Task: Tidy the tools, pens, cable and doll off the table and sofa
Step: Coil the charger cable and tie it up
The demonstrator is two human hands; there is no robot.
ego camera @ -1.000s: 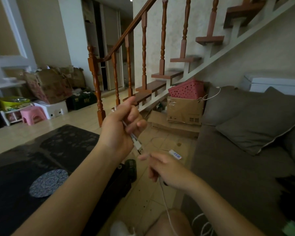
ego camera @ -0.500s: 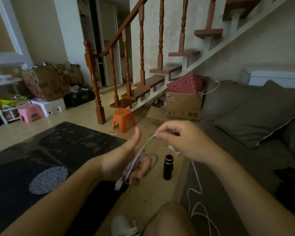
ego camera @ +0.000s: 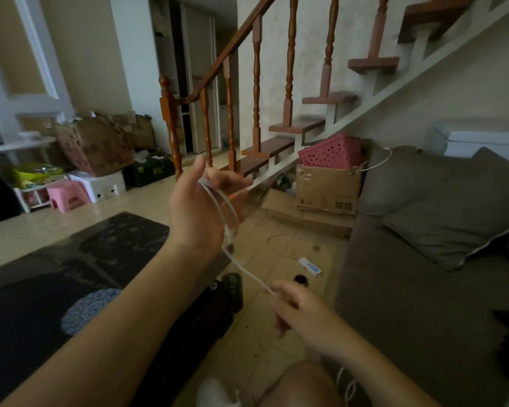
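Centrally, a thin white flexible charging cable [ego camera: 218,201] loops around the raised left hand [ego camera: 197,207], whose fingers are half curled with the thumb up. At five o'clock, the right hand [ego camera: 294,311] pinches the trailing strand. It looks light, limp and springy; pinching near the coil should control it best.
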